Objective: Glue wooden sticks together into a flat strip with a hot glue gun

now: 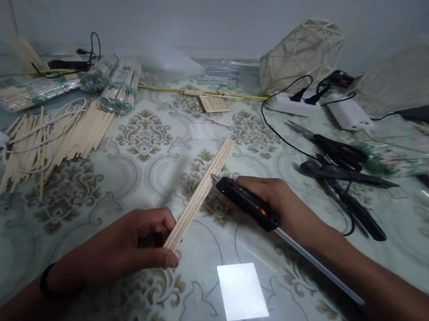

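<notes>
Between the thumb and fingers of my left hand (138, 244) is the near end of a flat strip of wooden sticks (199, 195), lying side by side. The strip slants up and away to the right above the table. My right hand (271, 200) grips a black hot glue gun (247, 203), its metal nozzle touching or very close to the strip beyond its middle. A translucent glue stick (319, 266) juts from the gun's back end. The fingers of my right hand are partly hidden behind the gun.
Loose sticks (72, 134) and plastic-wrapped bundles (120, 86) lie at the left. Toward the right are scissors (331, 147), pliers (350, 200) and a power strip (294, 103) with black cables. A stick-built frame (303, 54) stands against the wall. A small slatted piece (214, 102) lies farther back.
</notes>
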### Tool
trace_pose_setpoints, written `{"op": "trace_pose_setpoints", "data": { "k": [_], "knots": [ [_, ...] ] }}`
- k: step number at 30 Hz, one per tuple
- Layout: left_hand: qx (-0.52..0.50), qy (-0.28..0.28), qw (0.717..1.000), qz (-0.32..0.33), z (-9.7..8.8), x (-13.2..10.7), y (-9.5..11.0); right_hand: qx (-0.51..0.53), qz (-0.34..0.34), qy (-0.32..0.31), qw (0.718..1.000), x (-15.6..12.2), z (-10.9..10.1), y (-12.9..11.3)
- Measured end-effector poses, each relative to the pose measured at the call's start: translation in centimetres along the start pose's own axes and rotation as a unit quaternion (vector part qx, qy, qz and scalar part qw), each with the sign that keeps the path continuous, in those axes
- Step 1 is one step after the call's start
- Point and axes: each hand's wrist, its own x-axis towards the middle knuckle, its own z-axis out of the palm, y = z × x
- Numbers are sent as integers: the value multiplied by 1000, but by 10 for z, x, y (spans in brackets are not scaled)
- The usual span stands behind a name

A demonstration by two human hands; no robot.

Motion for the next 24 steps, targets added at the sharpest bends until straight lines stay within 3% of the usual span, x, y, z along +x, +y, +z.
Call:
{"op": "trace_pose_setpoints", "data": {
  "k": [6, 15, 24],
  "knots": [
    [5, 10, 1000, 4, 0, -1, -2, -6, 0, 2, 1000, 1, 0, -1],
    [2, -4, 1000, -11, -1, -1, -3, 25, -46, -79, 995, 3, 6, -14],
    [-11, -6, 1000, 2, -1, -1, -4, 9, -49, -85, 995, 3, 5, -14]
  ]
}}
